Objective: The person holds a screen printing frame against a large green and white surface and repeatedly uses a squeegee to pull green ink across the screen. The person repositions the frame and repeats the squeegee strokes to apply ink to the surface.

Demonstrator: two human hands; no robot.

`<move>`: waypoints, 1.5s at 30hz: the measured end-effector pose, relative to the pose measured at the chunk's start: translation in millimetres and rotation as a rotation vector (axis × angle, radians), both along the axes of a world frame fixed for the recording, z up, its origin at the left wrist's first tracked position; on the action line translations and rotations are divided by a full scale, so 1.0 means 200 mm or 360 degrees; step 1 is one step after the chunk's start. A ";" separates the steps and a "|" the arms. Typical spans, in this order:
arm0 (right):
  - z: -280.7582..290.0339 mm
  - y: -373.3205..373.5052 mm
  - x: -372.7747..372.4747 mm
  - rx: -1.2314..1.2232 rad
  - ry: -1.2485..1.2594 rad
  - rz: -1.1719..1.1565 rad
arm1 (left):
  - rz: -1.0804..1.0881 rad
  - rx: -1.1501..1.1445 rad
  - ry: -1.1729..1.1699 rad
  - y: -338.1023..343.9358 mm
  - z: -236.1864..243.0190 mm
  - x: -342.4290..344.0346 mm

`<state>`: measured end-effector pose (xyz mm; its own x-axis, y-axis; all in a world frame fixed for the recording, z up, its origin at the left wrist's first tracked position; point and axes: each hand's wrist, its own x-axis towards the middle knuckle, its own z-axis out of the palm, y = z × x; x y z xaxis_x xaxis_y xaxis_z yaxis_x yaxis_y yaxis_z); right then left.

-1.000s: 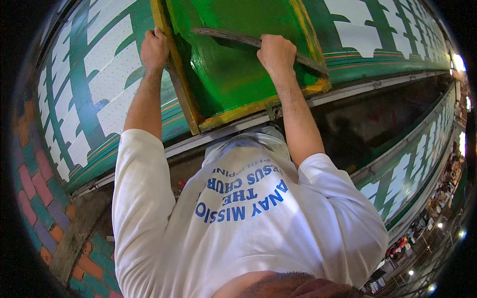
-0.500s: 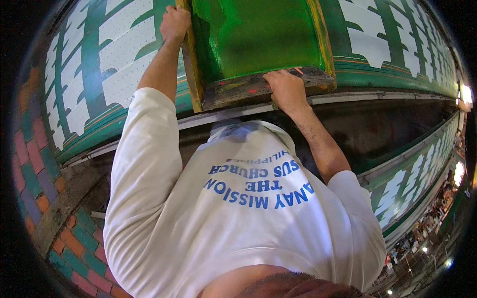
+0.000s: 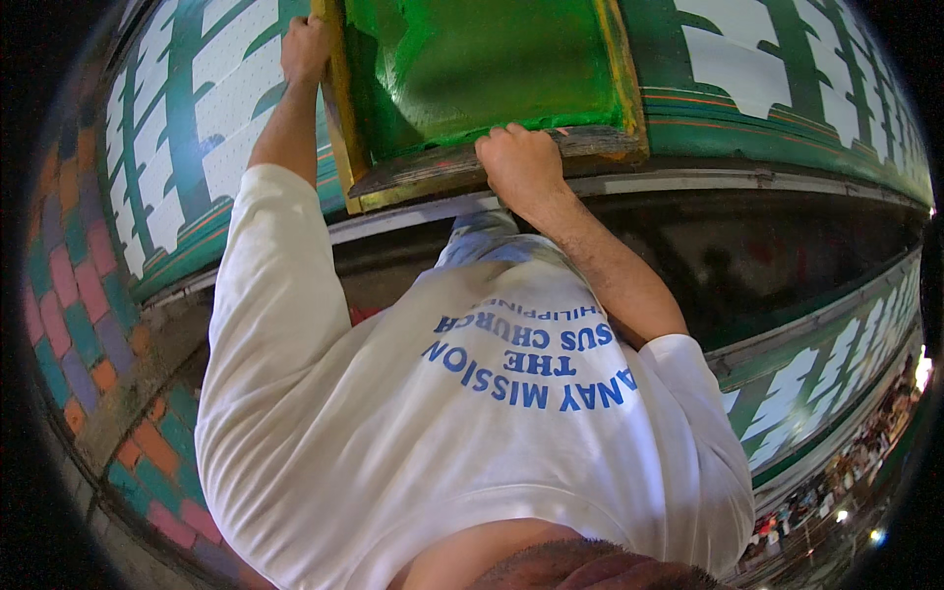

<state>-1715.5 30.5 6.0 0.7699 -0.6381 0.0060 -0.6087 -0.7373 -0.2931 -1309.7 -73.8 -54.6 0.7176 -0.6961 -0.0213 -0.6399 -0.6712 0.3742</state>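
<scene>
A wooden screen-printing frame (image 3: 393,179) with bright green mesh (image 3: 492,74) lies over the green-and-white printed surface in front of me. Its side rails are yellowed, and the near rail is dark and stained. My left hand (image 3: 306,47) is closed around the left rail, close to the top of the picture. On the near rail, around its middle, my right hand (image 3: 521,169) is closed with the knuckles up. The far end of the frame lies outside the picture.
The long table (image 3: 688,128) carries rows of white shapes (image 3: 733,64) on green, left and right of the frame. A pale metal rail (image 3: 708,181) runs along its near edge. Another printed table (image 3: 796,383) stands at right. Coloured bricks (image 3: 84,315) pave the floor at left.
The frame and both hands have shifted left in the picture, and the view has moved slightly too. My right hand sits farther over the near rail. Both hands keep their grip.
</scene>
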 end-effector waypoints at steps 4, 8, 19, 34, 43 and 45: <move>0.03 0.06 -0.04 0.0294 0.0117 0.0016 | -0.0080 -0.0023 -0.0057 0.00 -0.03 0.06; 0.10 -0.04 -0.25 0.0936 -0.0295 0.0088 | -0.0058 -0.0038 -0.0055 0.00 -0.03 0.05; -0.23 -0.72 -0.82 0.0671 -0.0260 -0.0892 | -0.0031 -0.0047 -0.0040 0.01 -0.03 0.07; 0.04 -0.75 -0.81 0.0339 -0.0707 -0.0550 | -0.0056 -0.0276 0.0180 0.04 -0.05 0.15; -0.02 -1.31 -1.66 0.0474 -0.0567 -0.0715 | -0.0085 -0.0523 0.0526 -0.47 0.09 -0.67; -0.07 -1.44 -1.92 0.0458 -0.0560 -0.0765 | -0.0107 -0.0488 0.0415 -0.64 0.11 -0.97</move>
<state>-2100.0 -257.4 -7.4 0.3820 -0.9240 -0.0168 -0.6826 -0.2698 -0.6792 -1504.5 -200.9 -32.0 0.6681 -0.7438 0.0190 -0.5358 -0.4632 0.7059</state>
